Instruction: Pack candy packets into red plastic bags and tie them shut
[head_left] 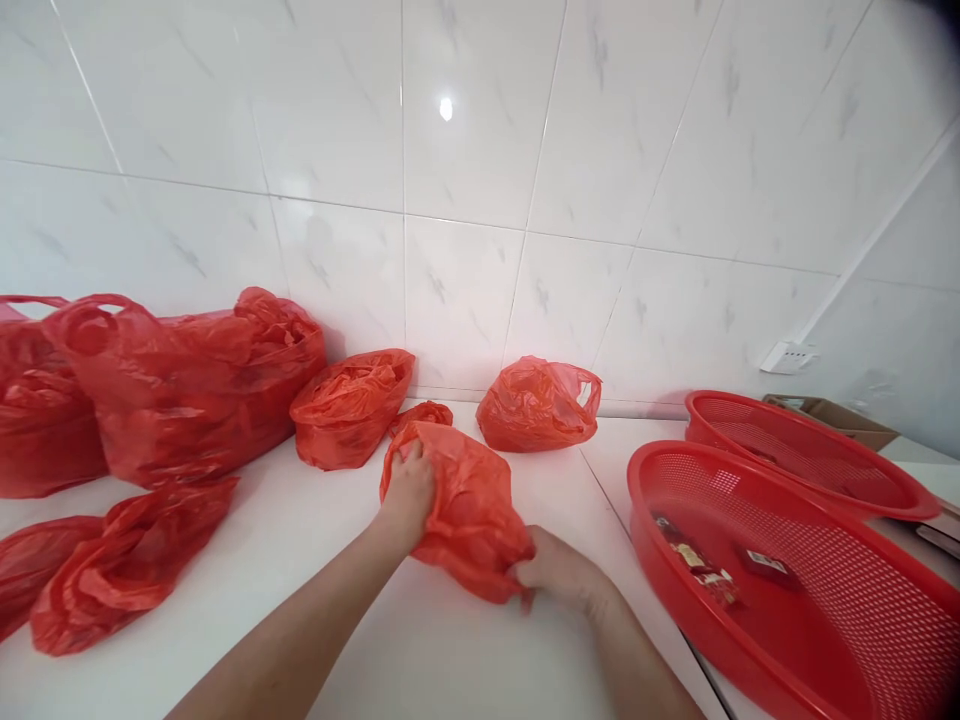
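Observation:
Between my hands a crumpled red plastic bag point(469, 500) is held just over the white table; whether anything lies inside it cannot be seen. My left hand point(411, 495) grips its upper left edge with the fingers curled into the plastic. At the lower right corner, my right hand point(551, 570) pinches the bag's edge. Right behind it lies a small red bag point(429, 412), partly hidden. A filled red bag point(352, 405) stands to its left, and another red bag with a handle loop point(536, 405) sits by the wall.
Large filled red bags point(202, 390) line the left back, with crumpled red bags point(135, 565) in front. On the right, a red mesh basket point(649, 500) holds several small packets point(697, 565). Behind it are a second red basket point(810, 430) and a cardboard box point(847, 420).

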